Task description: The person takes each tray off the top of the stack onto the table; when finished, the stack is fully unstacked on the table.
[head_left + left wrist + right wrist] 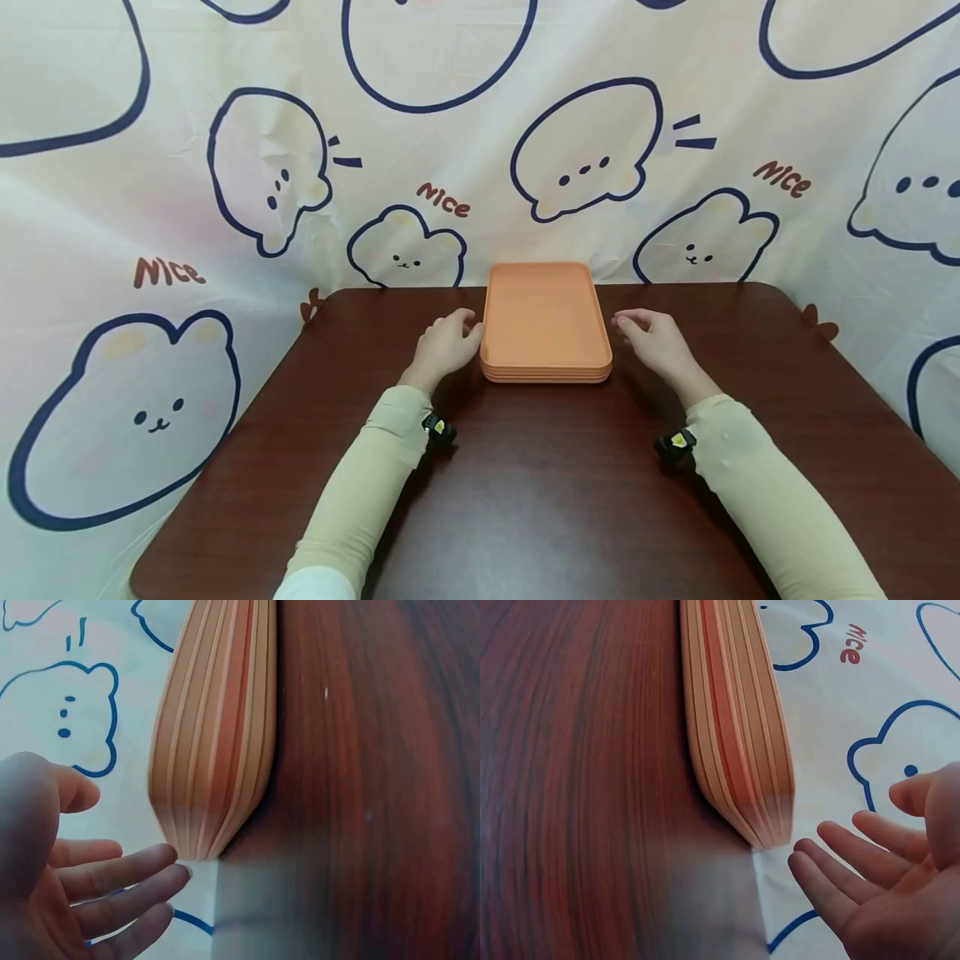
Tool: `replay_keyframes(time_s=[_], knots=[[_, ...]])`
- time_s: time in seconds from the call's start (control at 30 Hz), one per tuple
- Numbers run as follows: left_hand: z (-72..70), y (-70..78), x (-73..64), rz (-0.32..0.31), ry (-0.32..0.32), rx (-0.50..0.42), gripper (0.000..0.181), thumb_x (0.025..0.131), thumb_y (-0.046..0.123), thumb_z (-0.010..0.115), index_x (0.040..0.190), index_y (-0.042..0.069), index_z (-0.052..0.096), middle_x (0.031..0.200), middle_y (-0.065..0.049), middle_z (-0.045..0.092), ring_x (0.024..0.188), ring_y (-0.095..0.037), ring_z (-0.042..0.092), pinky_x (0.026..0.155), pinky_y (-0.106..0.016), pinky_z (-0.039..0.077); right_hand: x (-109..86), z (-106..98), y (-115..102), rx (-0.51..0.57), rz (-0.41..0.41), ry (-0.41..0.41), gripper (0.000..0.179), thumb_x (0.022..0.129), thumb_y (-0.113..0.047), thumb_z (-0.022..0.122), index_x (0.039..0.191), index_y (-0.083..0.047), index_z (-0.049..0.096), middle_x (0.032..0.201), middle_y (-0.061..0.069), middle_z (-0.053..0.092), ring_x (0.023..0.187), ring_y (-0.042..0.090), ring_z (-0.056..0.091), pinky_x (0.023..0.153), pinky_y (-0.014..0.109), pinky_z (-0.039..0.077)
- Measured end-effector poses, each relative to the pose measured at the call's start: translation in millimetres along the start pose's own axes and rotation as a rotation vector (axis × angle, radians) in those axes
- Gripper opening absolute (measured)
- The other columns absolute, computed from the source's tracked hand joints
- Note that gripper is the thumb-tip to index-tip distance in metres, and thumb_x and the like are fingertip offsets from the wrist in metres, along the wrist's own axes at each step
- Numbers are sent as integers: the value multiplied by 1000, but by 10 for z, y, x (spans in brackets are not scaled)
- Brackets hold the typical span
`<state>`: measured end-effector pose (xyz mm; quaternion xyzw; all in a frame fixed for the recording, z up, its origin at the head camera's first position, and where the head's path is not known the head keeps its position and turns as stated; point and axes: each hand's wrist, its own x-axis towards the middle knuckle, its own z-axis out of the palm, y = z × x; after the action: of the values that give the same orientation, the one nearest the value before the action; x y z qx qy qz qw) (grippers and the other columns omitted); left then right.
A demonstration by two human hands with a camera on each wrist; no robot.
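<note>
A stack of several orange rectangular trays [547,321] lies near the far edge of the brown table. Seen from the side in the left wrist view, the stack [214,735] has one redder layer among the paler ones. My left hand [444,346] is at the left side of the stack, fingers loosely bent and nothing held; whether it touches the trays I cannot tell. On the other side, my right hand [658,340] hovers just off the stack's right edge, its fingers relaxed. In the right wrist view its fingers [840,874] are spread near the stack's corner [742,750].
The dark wooden table [525,500] has rounded far corners. A pale cloth [480,150] printed with cartoon bears and the word "Nice" hangs behind it and along both sides. Each wrist bears a small black device, such as the right one [675,446].
</note>
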<state>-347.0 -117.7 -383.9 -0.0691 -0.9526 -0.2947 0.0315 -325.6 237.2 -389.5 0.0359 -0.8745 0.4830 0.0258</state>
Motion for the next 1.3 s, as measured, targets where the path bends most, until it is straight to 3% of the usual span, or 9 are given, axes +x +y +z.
replay_keyframes(time_s=[0.13, 0.37, 0.53, 0.7, 0.83, 1.1, 1.3], knots=[[68, -37, 59, -28, 12, -95, 45, 110, 39, 57, 144, 10, 63, 128, -12, 73, 114, -32, 69, 101, -53, 56, 65, 70, 12, 175, 76, 19, 48, 117, -25, 46, 152, 7, 55, 151, 29, 60, 137, 43, 63, 114, 52, 53], [189, -48, 138, -65, -23, -179, 39, 107, 34, 64, 135, 7, 66, 119, -12, 71, 103, -30, 66, 92, -46, 56, 133, 180, 58, 278, 154, 37, 46, 116, -22, 48, 155, 2, 54, 155, 26, 58, 137, 41, 63, 114, 48, 53], [250, -22, 181, -86, -37, -163, 35, 105, 29, 69, 132, 8, 65, 115, -11, 69, 97, -27, 63, 85, -41, 55, 166, 259, 91, 263, 176, 66, 42, 115, -19, 52, 153, -2, 58, 155, 23, 58, 141, 37, 60, 117, 49, 51], [274, 8, 239, -93, -40, -120, 36, 106, 23, 67, 138, 5, 65, 124, -12, 69, 107, -28, 64, 94, -43, 57, 203, 310, 95, 238, 211, 81, 48, 114, -15, 51, 160, -1, 50, 159, 24, 54, 146, 36, 56, 120, 50, 49], [291, 9, 261, -77, -37, -107, 36, 107, 20, 65, 138, 3, 66, 123, -12, 70, 108, -28, 63, 93, -42, 56, 215, 338, 103, 212, 246, 75, 49, 114, -16, 50, 161, -2, 49, 163, 22, 52, 147, 35, 54, 121, 49, 48], [291, -26, 217, -74, 1, -148, 34, 105, 16, 66, 136, 3, 70, 112, -11, 72, 92, -23, 63, 76, -33, 53, 198, 380, 83, 172, 255, 70, 43, 114, -16, 49, 154, -1, 58, 163, 22, 51, 144, 35, 55, 118, 50, 50], [235, -56, 222, -83, 27, -206, 33, 104, 17, 64, 133, 3, 70, 110, -11, 72, 85, -22, 66, 72, -32, 54, 200, 359, 58, 167, 242, 69, 43, 114, -14, 50, 154, -1, 58, 164, 22, 50, 144, 35, 54, 118, 50, 50]])
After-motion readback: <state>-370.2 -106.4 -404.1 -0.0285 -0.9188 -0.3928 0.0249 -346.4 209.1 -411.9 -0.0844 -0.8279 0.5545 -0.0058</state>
